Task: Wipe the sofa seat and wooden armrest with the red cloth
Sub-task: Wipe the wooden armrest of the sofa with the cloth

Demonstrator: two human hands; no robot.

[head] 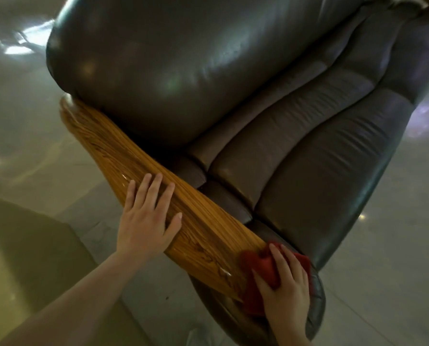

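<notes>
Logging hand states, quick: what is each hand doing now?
Left hand: open, flat on the wooden armrest.
Right hand: closed on the red cloth.

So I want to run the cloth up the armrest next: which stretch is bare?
Bare wood runs from the left hand to the wooden armrest's far tip. The near end is crowded by the right hand and the red cloth.

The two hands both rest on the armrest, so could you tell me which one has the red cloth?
The right hand, at the armrest's near end, presses the red cloth; the left hand lies flat and bare on the wood.
</notes>
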